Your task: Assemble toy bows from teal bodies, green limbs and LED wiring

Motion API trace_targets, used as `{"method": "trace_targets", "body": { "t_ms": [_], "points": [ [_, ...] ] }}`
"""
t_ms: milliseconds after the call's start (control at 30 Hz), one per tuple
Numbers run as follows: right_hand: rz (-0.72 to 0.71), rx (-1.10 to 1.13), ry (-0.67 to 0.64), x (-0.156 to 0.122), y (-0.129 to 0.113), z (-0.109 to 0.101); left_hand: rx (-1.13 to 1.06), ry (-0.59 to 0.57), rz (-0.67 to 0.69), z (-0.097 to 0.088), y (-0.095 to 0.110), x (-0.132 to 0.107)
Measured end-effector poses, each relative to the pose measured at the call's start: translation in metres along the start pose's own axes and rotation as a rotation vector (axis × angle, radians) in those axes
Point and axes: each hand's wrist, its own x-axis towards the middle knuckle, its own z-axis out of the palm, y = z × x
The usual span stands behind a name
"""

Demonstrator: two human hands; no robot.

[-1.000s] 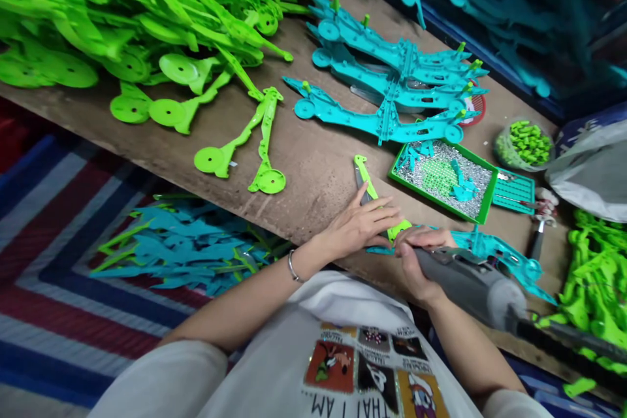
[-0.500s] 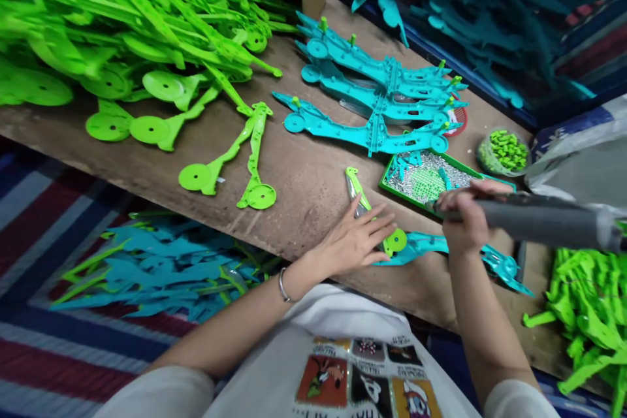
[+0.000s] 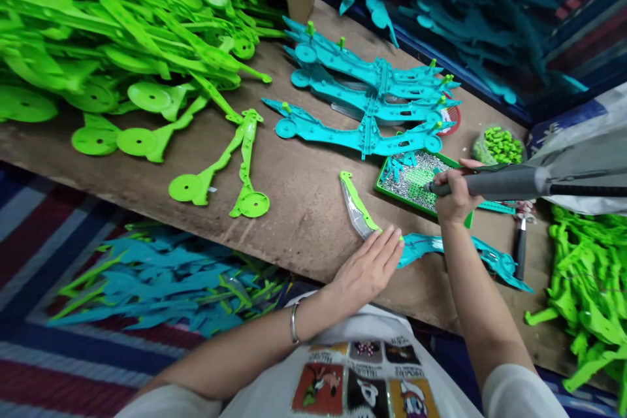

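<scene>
My left hand point(image 3: 371, 264) lies flat, fingers together and stretched out, over the joint of a plastic piece at the table's front edge. From under it a lime green arm with a clear strip point(image 3: 356, 208) sticks out to the upper left. On the other side a turquoise plastic part point(image 3: 421, 245) runs to the right, passing behind my right forearm. My right hand point(image 3: 456, 194) is closed around a grey electric screwdriver point(image 3: 509, 183). Its tip is at the green tray point(image 3: 416, 206), which holds many small silver screws point(image 3: 431, 163) and some turquoise bits. My left palm hides the joint.
Behind the tray lie turquoise bow-shaped parts point(image 3: 337, 137) with green pegs. A tub of green pegs point(image 3: 499, 145) and a black-handled tool point(image 3: 521, 248) are at the right. Green parts are heaped at left point(image 3: 147, 32) and right point(image 3: 588, 294); turquoise ones lie below the table point(image 3: 166, 281).
My left hand has slid right and down, now covering the green disc. My right hand has moved the screwdriver up, its tip now over the screws in the tray.
</scene>
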Motion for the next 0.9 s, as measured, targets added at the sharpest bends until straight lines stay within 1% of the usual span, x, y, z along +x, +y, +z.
{"method": "trace_targets", "body": {
  "t_ms": [167, 267, 333, 433, 467, 533, 600, 633, 700, 767, 900],
  "points": [
    [0.022, 0.02, -0.048, 0.003, 0.004, 0.001, 0.039, 0.039, -0.012, 0.003, 0.003, 0.002],
    [0.021, 0.013, -0.074, 0.006, 0.0, 0.003, 0.043, 0.04, -0.02, 0.004, 0.006, 0.001],
    [0.016, 0.009, -0.074, 0.006, -0.01, 0.005, 0.03, 0.031, -0.024, 0.005, 0.006, 0.0],
    [-0.009, 0.061, -0.082, -0.003, -0.036, 0.009, -0.014, 0.016, -0.014, 0.005, 0.004, -0.001],
    [-0.007, 0.091, -0.118, -0.009, -0.045, 0.012, -0.03, 0.011, -0.009, 0.005, 0.003, -0.002],
    [0.035, 0.154, -0.258, -0.027, -0.063, 0.018, -0.058, 0.008, -0.012, 0.006, 0.002, -0.002],
    [0.09, 0.219, -0.403, -0.047, -0.073, 0.026, -0.075, 0.018, -0.017, 0.008, 0.003, -0.002],
    [0.107, 0.245, -0.45, -0.056, -0.075, 0.029, -0.078, 0.027, -0.018, 0.009, 0.003, -0.002],
    [0.119, 0.263, -0.5, -0.072, -0.074, 0.036, -0.078, 0.046, -0.016, 0.011, 0.003, -0.002],
    [0.121, 0.217, -0.53, -0.081, -0.067, 0.04, -0.075, 0.054, -0.013, 0.011, 0.004, -0.001],
    [0.178, 0.107, -0.6, -0.086, -0.054, 0.04, -0.078, 0.046, -0.009, 0.01, 0.003, 0.0]
  ]
}}
